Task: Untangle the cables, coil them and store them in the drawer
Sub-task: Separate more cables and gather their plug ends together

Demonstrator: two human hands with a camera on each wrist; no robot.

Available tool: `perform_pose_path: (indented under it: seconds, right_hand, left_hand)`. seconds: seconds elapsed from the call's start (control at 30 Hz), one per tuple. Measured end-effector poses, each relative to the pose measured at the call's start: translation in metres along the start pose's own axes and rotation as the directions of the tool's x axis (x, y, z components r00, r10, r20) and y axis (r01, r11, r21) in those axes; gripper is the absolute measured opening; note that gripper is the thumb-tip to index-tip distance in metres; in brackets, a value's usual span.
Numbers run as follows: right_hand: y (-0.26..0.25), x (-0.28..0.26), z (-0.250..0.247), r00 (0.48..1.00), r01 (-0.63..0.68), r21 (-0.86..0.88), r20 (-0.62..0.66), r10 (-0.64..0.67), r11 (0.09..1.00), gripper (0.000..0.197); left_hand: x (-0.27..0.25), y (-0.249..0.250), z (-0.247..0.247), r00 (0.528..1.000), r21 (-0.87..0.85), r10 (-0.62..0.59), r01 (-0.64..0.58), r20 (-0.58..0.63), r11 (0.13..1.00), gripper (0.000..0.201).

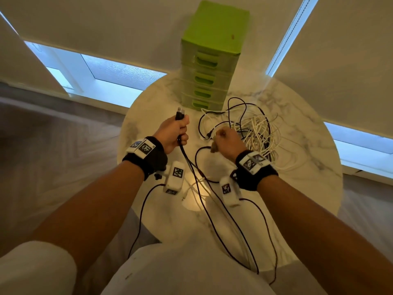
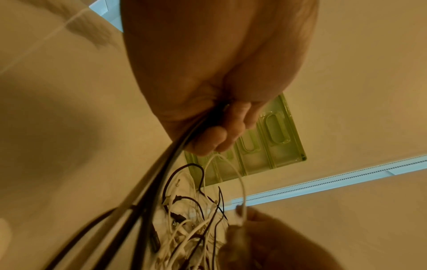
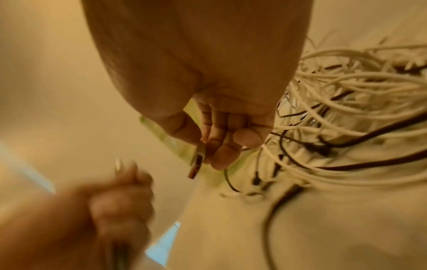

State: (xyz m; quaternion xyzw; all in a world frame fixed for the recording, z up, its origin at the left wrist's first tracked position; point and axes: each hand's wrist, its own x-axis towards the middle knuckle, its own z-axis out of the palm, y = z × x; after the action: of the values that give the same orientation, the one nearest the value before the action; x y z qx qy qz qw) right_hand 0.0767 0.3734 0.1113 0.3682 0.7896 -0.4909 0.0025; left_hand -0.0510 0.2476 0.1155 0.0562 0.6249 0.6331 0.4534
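In the middle of the head view the left hand [image 1: 171, 133] is curled in a fist round a thick black cable with a metal USB plug [image 1: 180, 113], the plug sticking up out of the top of the fist and the cord running down toward the bottom of the frame. The left wrist view suggests more than one dark strand passes through that fist, though blur makes the count uncertain. Just to its right, the right hand [image 1: 226, 140] pinches a small metal-tipped connector [image 3: 196, 162] between thumb and fingers; which cable it belongs to cannot be told. The tangled heap of thin white and black cables [image 1: 254, 129] lies right of centre on the round white marble-patterned table [image 1: 308, 150], touching or just beside the foot of the tall green plastic drawer tower [image 1: 209, 67] at the top centre, whose drawers all look closed.

The step in hand appears to be freeing one cable from the heap, so the task is at an early stage. To do it well, I would keep the left fist as an anchor and feed the pinched connector back through each loop it crosses instead of pulling, since a hard tug would likely tighten the knots and drag the whole heap toward the table's near edge. Coiling should wait until the strand runs free
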Motion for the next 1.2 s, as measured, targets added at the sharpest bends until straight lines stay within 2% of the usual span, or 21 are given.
perform_pose_path:
  seconds: [0.07, 0.13, 0.27, 0.33, 0.37, 0.43, 0.5, 0.63, 0.7, 0.8, 0.9, 1.03, 1.2]
  right_hand:
    - [-0.024, -0.008, -0.015, 0.998, 0.023, 0.210, -0.060, -0.011, 0.978, 0.029]
    - [-0.043, -0.020, -0.029, 0.995, 0.081, 0.288, -0.084, -0.060, 0.954, 0.032]
    - [-0.051, -0.034, -0.045, 0.997, 0.037, 0.467, 0.039, -0.062, 0.883, 0.024]
    - [-0.044, -0.036, -0.050, 0.992, 0.104, 0.403, 0.019, -0.122, 0.909, 0.014]
    - [-0.040, -0.037, -0.051, 0.986, 0.164, 0.321, -0.029, -0.164, 0.933, 0.007]
    - [-0.033, -0.039, -0.054, 0.957, 0.270, 0.177, -0.159, -0.244, 0.946, 0.010]
    - [-0.028, -0.039, -0.054, 0.935, 0.313, 0.159, -0.222, -0.275, 0.936, 0.013]
    - [-0.027, -0.043, -0.057, 0.946, 0.302, 0.212, -0.189, -0.264, 0.929, 0.023]
    - [-0.027, -0.043, -0.059, 0.955, 0.281, 0.258, -0.168, -0.243, 0.924, 0.031]
    - [-0.029, -0.044, -0.064, 0.964, 0.259, 0.304, -0.144, -0.224, 0.917, 0.035]
    - [-0.032, -0.047, -0.077, 0.963, 0.263, 0.298, -0.138, -0.231, 0.918, 0.030]
    - [-0.032, -0.048, -0.094, 0.968, 0.243, 0.227, -0.122, -0.220, 0.943, 0.037]
    - [-0.037, -0.053, -0.109, 0.959, 0.278, 0.190, -0.112, -0.261, 0.942, 0.032]
  left_hand:
    - [-0.004, 0.000, 0.004, 1.000, -0.066, 0.008, -0.008, -0.008, 0.998, 0.027]
    - [-0.006, 0.001, 0.008, 1.000, -0.142, 0.017, -0.016, 0.006, 0.990, 0.030]
    - [-0.014, 0.003, 0.019, 0.998, -0.176, 0.046, -0.040, 0.030, 0.984, 0.029]
    - [-0.020, 0.003, 0.027, 0.994, -0.122, 0.095, -0.089, 0.049, 0.989, 0.018]
    - [-0.024, 0.003, 0.032, 0.989, -0.088, 0.129, -0.122, 0.067, 0.989, 0.018]
    - [-0.030, 0.000, 0.043, 0.974, -0.055, 0.179, -0.173, 0.142, 0.983, 0.040]
    - [-0.035, 0.000, 0.054, 0.953, -0.101, 0.212, -0.194, 0.217, 0.976, 0.047]
    - [-0.039, 0.006, 0.076, 0.935, -0.221, 0.214, -0.154, 0.284, 0.963, 0.004]
    - [-0.037, 0.010, 0.086, 0.940, -0.218, 0.203, -0.145, 0.272, 0.965, 0.016]
    - [-0.033, 0.019, 0.099, 0.952, -0.173, 0.208, -0.171, 0.225, 0.970, 0.021]
    - [-0.032, 0.029, 0.105, 0.937, -0.138, 0.218, -0.186, 0.274, 0.973, 0.025]
    - [-0.035, 0.040, 0.111, 0.898, -0.065, 0.198, -0.188, 0.392, 0.980, 0.030]
    - [-0.034, 0.050, 0.122, 0.907, -0.042, 0.209, -0.208, 0.366, 0.977, 0.034]
